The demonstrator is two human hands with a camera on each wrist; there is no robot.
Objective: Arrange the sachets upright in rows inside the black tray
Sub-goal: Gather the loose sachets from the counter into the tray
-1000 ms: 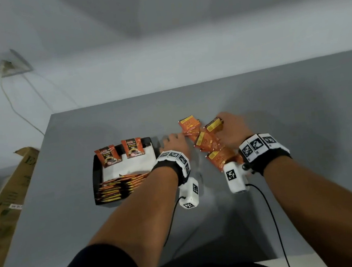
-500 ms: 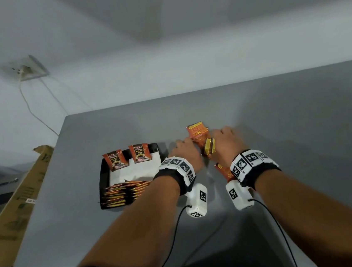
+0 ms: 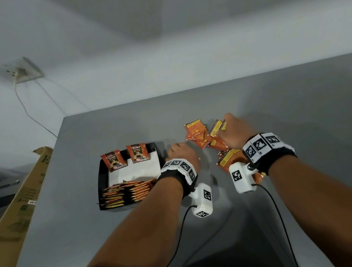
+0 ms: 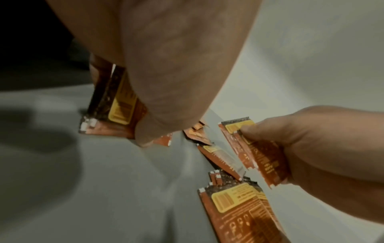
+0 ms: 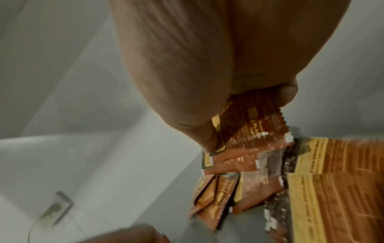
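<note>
Grey table point(image 3: 298, 103), white wall point(image 3: 161, 47), wall socket point(image 3: 23, 70)

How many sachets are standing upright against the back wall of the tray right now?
2. One sachet leans at the back left of the black tray, the other sachet beside it to the right. Others in the front row lie packed, not counted.

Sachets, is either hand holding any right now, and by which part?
Both. The right hand pinches sachets near their top edge, thumb on the yellow label. The left hand grips a sachet along its side.
</note>
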